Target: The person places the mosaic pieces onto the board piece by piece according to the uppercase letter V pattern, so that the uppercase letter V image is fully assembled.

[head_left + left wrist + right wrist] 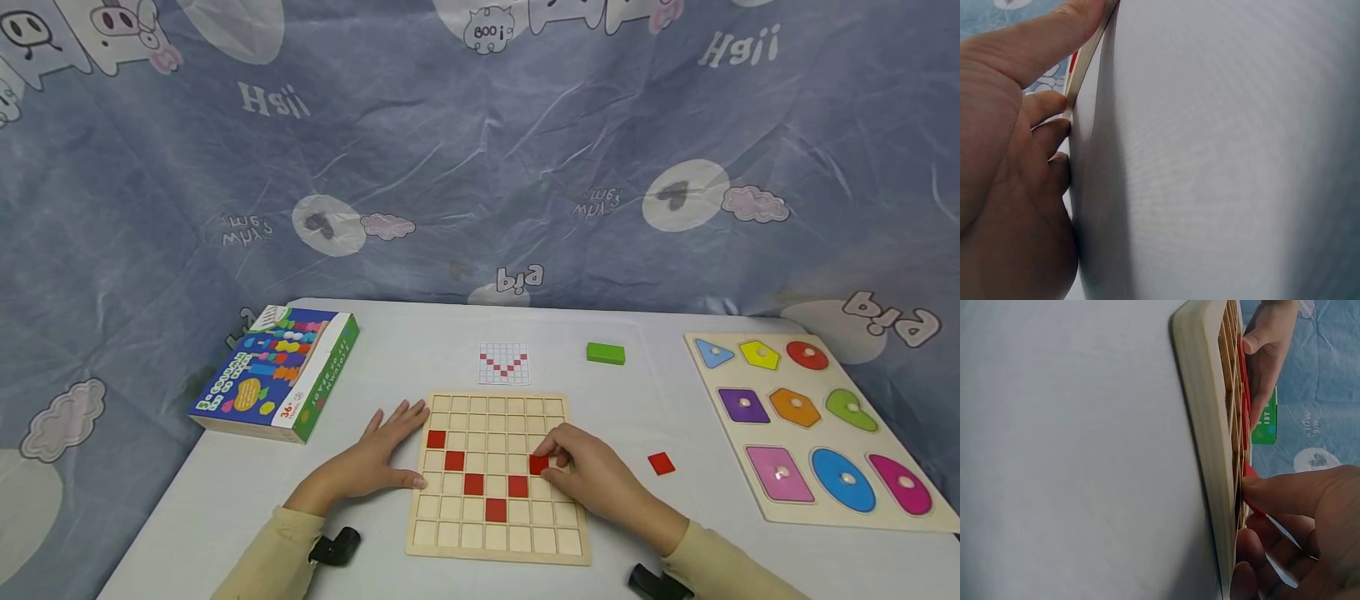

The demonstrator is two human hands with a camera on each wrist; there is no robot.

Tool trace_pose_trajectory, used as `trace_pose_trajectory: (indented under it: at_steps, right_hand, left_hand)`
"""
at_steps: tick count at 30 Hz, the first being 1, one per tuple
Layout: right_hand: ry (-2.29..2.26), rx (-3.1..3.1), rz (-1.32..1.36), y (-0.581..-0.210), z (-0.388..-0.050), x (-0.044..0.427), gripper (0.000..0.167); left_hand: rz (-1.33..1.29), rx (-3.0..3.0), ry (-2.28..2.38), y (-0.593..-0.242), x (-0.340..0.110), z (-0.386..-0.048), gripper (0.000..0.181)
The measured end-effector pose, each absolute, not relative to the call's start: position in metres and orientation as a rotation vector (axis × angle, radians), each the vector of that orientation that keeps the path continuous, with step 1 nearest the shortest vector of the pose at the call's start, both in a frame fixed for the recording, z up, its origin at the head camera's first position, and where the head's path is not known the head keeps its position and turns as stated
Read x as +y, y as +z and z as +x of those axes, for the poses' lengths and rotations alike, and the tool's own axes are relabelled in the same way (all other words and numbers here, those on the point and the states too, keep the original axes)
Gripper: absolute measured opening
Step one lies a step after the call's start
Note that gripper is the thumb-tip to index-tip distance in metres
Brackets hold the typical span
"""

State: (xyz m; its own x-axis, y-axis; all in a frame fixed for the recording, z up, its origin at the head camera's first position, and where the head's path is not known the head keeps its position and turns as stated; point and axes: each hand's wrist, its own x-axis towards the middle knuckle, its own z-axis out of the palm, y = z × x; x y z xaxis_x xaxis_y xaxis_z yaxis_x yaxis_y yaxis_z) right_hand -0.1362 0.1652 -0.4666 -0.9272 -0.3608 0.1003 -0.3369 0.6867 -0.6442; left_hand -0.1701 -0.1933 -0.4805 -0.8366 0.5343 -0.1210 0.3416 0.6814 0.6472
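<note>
A wooden grid board (507, 405) lies flat, with several red square tiles (496, 510) set in its cells in a slanting V. My right hand (596, 471) pinches another red tile (537, 465) between thumb and forefinger over the board's right side. In the right wrist view that tile (1251, 472) looks tilted against the grid. My left hand (378, 457) lies with spread fingers along the board's left edge, its thumb (1054, 37) touching the rim. One loose red tile (662, 463) rests on the table to the right of the right hand.
Behind the board is a small pattern card (504, 364) showing a red V. A green block (605, 353) sits right of the card. At left stands a blue and green box (277, 371); at right lies a shape puzzle board (757, 454) with colourful knobbed pieces.
</note>
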Motion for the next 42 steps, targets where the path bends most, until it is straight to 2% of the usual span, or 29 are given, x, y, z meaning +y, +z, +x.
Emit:
trace_pose_trajectory:
  at_steps: [19,42]
  right_hand:
    - [-0.985,2.910,-0.646,-0.4669,-0.1369,0.1651,0.020]
    - [-0.942,2.912,-0.629,-0.4676,-0.1346,0.1633,0.023]
  left_hand:
    - [0.693,2.598,0.897,-0.4794,-0.1925,-0.1707,0.105]
    - [0.721,2.591,0.942,-0.4824,-0.1951,-0.1703,0.105]
